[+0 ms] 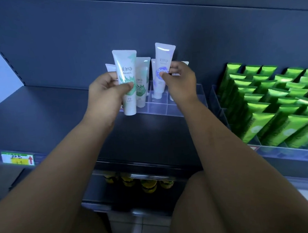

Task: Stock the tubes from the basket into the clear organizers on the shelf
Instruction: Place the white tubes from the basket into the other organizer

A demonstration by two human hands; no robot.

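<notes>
My left hand (107,90) grips a white tube with a green leaf print (126,67), upright with its cap down, in front of the clear organizer (160,108). My right hand (181,82) pinches a white tube with a blue label (163,61), its cap down inside a back compartment of the organizer. Another green-print tube (142,84) stands in the organizer behind the left one. More white tubes show partly behind both hands. The basket is out of view.
A second clear organizer (219,108) packed with several green tubes (268,109) fills the shelf to the right. The dark shelf board (41,112) stretches left, with a price tag (17,158) on its front edge. Yellow bottles (139,182) sit on the shelf below.
</notes>
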